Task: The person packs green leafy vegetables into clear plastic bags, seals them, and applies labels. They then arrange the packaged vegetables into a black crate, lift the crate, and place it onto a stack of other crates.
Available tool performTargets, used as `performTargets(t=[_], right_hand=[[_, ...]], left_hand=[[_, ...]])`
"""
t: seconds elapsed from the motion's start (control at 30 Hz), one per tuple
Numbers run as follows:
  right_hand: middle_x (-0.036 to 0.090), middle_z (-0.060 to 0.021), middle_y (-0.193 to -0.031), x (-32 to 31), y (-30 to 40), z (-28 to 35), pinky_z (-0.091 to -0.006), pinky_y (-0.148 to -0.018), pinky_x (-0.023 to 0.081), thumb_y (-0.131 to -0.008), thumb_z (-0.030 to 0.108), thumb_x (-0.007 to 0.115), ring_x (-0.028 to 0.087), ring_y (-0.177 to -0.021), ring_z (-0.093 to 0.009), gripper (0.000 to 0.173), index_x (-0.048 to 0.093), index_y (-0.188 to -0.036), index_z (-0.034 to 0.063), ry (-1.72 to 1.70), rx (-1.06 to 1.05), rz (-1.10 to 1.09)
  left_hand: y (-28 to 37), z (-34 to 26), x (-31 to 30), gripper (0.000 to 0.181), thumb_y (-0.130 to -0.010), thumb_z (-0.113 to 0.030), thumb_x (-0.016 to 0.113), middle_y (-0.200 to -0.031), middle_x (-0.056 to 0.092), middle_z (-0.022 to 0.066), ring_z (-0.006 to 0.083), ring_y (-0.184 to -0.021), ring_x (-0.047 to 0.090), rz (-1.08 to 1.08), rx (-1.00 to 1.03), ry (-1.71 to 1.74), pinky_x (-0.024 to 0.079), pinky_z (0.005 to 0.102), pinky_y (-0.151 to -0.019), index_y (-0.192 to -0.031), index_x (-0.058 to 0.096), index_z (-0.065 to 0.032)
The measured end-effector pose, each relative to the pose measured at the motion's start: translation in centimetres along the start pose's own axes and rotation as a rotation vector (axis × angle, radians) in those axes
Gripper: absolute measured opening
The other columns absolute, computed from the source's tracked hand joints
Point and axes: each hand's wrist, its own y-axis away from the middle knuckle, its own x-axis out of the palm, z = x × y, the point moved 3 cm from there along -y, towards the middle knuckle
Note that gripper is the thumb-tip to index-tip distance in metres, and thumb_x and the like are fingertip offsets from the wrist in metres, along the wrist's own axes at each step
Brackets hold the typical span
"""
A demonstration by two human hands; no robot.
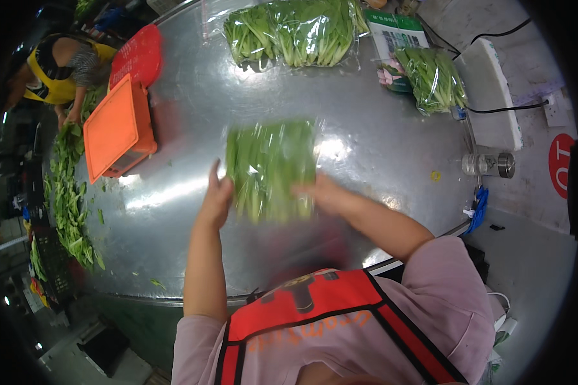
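A clear plastic bag of leafy greens (272, 168) is in front of me over the metal table, blurred by motion, leaves away from me and pale stems towards me. My left hand (217, 197) is at its left edge, thumb raised. My right hand (320, 192) overlaps its right side, fingers on the plastic. Farther back on the table lie more bagged greens (313, 33), side by side. Another bag of greens (433, 79) rests at the right, partly over a green and white printed packet (395, 38).
An orange weighing scale (115, 130) stands at the left beside a red plastic item (137, 55). Loose greens (70, 202) line the left edge, where a person in a yellow apron (53, 72) handles some. A glass bottle (489, 165) and a foam box (491, 96) are at the right.
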Motion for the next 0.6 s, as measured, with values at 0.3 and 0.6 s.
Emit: performTargets(t=[0.3, 0.6], right_hand=[[0.054, -0.0132, -0.115, -23.3, -12.2, 11.5, -0.0308, -0.084, 0.043, -0.077, 0.036, 0.068, 0.055, -0.097, -0.021, 0.066, 0.043, -0.124, -0.0030, 0.548, -0.347, -0.945], [0.062, -0.0103, -0.098, -16.2, -15.9, 8.3, -0.0311, -0.072, 0.046, -0.076, 0.014, 0.069, 0.058, -0.083, -0.018, 0.037, 0.055, -0.107, -0.0007, 0.095, -0.300, -0.632]], left_hand=[[12.7, 9.3, -1.0, 0.054, -0.071, -0.007, 0.072, -0.105, 0.058, 0.0076, 0.0191, -0.096, 0.057, -0.303, -0.169, 0.275, 0.046, 0.0331, -0.086, -0.118, 0.044, -0.0039], [15.3, 9.1, -12.7, 0.051, -0.080, -0.012, 0.064, -0.116, 0.053, 0.0094, 0.0224, -0.105, 0.051, -0.531, -0.013, 0.216, 0.041, 0.0366, -0.092, -0.124, 0.040, -0.0049]])
